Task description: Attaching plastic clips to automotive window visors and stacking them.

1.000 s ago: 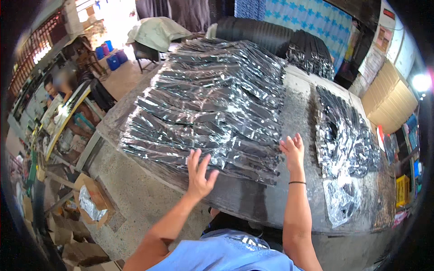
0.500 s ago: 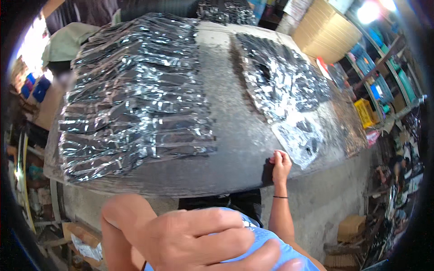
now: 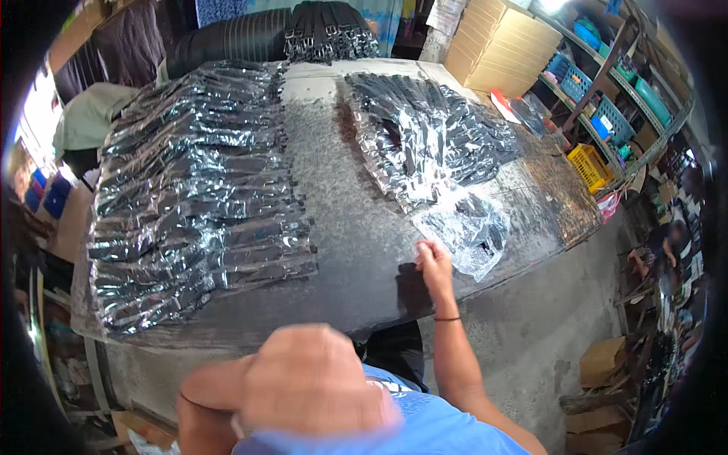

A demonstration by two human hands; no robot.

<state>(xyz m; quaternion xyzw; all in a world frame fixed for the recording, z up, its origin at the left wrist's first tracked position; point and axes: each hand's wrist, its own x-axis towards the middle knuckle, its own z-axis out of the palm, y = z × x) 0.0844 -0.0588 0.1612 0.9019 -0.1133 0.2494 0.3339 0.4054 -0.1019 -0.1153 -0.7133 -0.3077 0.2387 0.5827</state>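
Note:
My left hand [image 3: 315, 379] is raised close in front of my blue shirt, smeared by motion, so its fingers do not show clearly. My right hand [image 3: 434, 265] hovers over the table's near edge with curled fingers; what they hold, if anything, is hidden. Beside it lie clear plastic sleeves [image 3: 474, 235], crumpled and shiny. Beyond these, a fanned pile of black straps in clear plastic [image 3: 425, 136], apparently belts, spreads over the table's right part. A long overlapping row of black straps in clear sleeves [image 3: 197, 189] covers the left side.
The worn dark table [image 3: 349, 220] shows bare surface between both piles. Black belts with metal buckles [image 3: 330, 34] sit at the back. A cardboard box [image 3: 504, 49], a yellow basket [image 3: 590, 168] and shelves stand right. A person in a grey-green garment [image 3: 95, 117] is at the left edge.
The view has shifted, showing more of the table's back. My left hand has moved toward my body and left, now blurred. My right hand stays beside the plastic sleeves, still curled.

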